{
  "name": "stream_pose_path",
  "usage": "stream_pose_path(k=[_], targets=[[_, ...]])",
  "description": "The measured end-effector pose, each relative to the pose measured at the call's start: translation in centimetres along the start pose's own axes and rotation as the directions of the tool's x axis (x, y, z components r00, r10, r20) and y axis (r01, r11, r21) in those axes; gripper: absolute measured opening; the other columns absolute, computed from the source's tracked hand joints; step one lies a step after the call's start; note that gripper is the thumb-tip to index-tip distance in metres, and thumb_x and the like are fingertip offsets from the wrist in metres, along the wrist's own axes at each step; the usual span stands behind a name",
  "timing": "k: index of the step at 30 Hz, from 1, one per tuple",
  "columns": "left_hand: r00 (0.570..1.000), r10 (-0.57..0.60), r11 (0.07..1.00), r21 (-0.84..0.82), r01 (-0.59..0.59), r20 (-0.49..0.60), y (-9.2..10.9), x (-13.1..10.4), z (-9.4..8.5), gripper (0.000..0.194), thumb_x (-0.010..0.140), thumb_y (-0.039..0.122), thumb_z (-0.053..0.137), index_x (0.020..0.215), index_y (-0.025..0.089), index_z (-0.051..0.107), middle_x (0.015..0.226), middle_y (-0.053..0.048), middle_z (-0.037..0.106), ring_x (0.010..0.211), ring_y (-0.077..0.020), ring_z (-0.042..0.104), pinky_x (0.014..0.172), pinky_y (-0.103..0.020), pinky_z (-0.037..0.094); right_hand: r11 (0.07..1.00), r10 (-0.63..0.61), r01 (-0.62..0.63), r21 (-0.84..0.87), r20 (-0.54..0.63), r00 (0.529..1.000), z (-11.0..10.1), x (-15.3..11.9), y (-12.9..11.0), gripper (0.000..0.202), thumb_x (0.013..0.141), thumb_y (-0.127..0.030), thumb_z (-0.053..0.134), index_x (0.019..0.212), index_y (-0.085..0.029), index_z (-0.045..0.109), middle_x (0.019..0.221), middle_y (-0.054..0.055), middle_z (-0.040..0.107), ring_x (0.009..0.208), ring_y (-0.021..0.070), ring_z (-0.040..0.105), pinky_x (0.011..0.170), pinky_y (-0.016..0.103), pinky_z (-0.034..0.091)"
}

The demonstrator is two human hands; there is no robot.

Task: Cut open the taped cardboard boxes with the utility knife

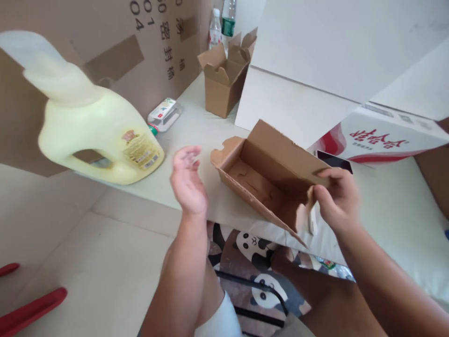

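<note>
An open brown cardboard box [242, 180] sits tilted toward me near the table's front edge, its inside bare. My right hand [338, 196] pinches the small end flap at the box's right side between thumb and fingers. Left of the box, my left hand [189, 180] is raised above the table, palm partly turned up and fingers loosely bent, holding nothing I can see. It is apart from the box. Beside my right hand lies a narrow white object [312, 221], partly covered by the box. A flat dark-faced object [333, 161] lies behind the box.
A large pale yellow jug [94, 121] stands at the left. Farther back are a clear plastic pack [164, 114], a second open carton [224, 89] and bottles [215, 29]. White panels [298, 98] and a red-and-white box [386, 133] stand behind. Panda-patterned cloth [245, 271] shows below the table edge.
</note>
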State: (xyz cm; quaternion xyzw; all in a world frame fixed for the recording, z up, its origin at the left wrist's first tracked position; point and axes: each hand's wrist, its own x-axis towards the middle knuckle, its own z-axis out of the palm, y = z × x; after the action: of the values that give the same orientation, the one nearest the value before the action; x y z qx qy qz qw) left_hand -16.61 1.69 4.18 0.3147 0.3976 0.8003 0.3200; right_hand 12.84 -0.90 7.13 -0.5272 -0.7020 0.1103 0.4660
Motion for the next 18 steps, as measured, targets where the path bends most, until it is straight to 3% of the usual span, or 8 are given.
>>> stream_pose_path(k=[2,3,5,8,10,14,18], targets=[[0.962,-0.059,0.998,0.05,0.048,0.268,-1.0,-1.3,1.1,0.057,0.093,0.071,0.037,0.108,0.025,0.067,0.132,-0.01,0.065,0.132,-0.0281,0.056,0.106,-0.042,0.045,0.99,0.085,-0.072,0.124,-0.105,0.991,-0.9,-2.3,1.2,0.041,0.084,-0.033,0.074,0.119,-0.037,0.053,0.097,0.002,0.065,0.085,0.023,0.066,0.076,0.039,0.053],[0.942,-0.072,0.994,0.099,0.041,0.328,-1.6,-1.8,1.5,0.059,0.091,0.075,0.039,0.112,0.027,0.067,0.143,-0.009,0.06,0.141,-0.0294,0.049,0.111,-0.044,0.042,0.971,0.15,-0.124,0.202,-0.121,0.981,-1.0,-3.2,1.6,0.054,0.082,-0.032,0.076,0.127,-0.039,0.048,0.094,0.0,0.064,0.079,0.0215,0.065,0.071,0.037,0.053],[0.948,-0.086,0.978,0.208,0.021,0.308,-2.8,-2.4,2.0,0.061,0.088,0.077,0.047,0.123,0.03,0.063,0.157,-0.006,0.048,0.154,-0.0297,0.034,0.12,-0.045,0.036,0.9,0.3,-0.262,0.347,-0.06,0.952,-0.8,-4.5,2.5,0.067,0.082,-0.034,0.077,0.137,-0.039,0.039,0.092,-0.002,0.066,0.073,0.0192,0.066,0.066,0.034,0.055],[0.963,-0.187,0.958,0.251,0.135,0.194,-4.1,-2.6,2.7,0.071,0.082,0.081,0.055,0.129,0.028,0.057,0.152,-0.01,0.051,0.151,-0.0329,0.039,0.121,-0.049,0.037,0.811,0.425,-0.375,0.449,-0.013,0.905,-0.5,-5.6,3.6,0.057,0.084,-0.041,0.074,0.132,-0.032,0.047,0.102,0.002,0.071,0.085,0.0203,0.072,0.073,0.035,0.06],[0.94,-0.244,0.961,0.192,0.2,0.238,-4.2,-2.9,3.5,0.074,0.081,0.085,0.049,0.123,0.025,0.06,0.138,-0.013,0.061,0.141,-0.0352,0.051,0.116,-0.051,0.043,0.803,0.434,-0.374,0.463,-0.025,0.901,-0.4,-6.0,4.0,0.044,0.085,-0.044,0.072,0.123,-0.028,0.055,0.11,0.005,0.074,0.097,0.0225,0.073,0.081,0.038,0.061],[0.937,-0.091,0.985,0.171,0.034,0.337,-3.0,-4.4,6.1,0.073,0.082,0.088,0.044,0.113,0.025,0.064,0.124,-0.01,0.067,0.133,-0.0319,0.057,0.114,-0.046,0.045,0.853,0.397,-0.351,0.387,-0.043,0.917,-1.1,-6.1,4.0,0.026,0.089,-0.039,0.065,0.112,-0.026,0.063,0.115,0.008,0.076,0.106,0.0261,0.073,0.093,0.045,0.06],[0.907,-0.021,0.965,0.246,-0.092,0.421,-2.4,-5.5,7.9,0.074,0.08,0.092,0.04,0.115,0.031,0.063,0.125,-0.008,0.065,0.133,-0.0312,0.055,0.113,-0.046,0.046,0.89,0.366,-0.345,0.298,-0.017,0.931,-2.8,-6.2,3.7,0.018,0.091,-0.034,0.059,0.106,-0.026,0.067,0.109,0.007,0.078,0.101,0.0272,0.073,0.09,0.047,0.061]])
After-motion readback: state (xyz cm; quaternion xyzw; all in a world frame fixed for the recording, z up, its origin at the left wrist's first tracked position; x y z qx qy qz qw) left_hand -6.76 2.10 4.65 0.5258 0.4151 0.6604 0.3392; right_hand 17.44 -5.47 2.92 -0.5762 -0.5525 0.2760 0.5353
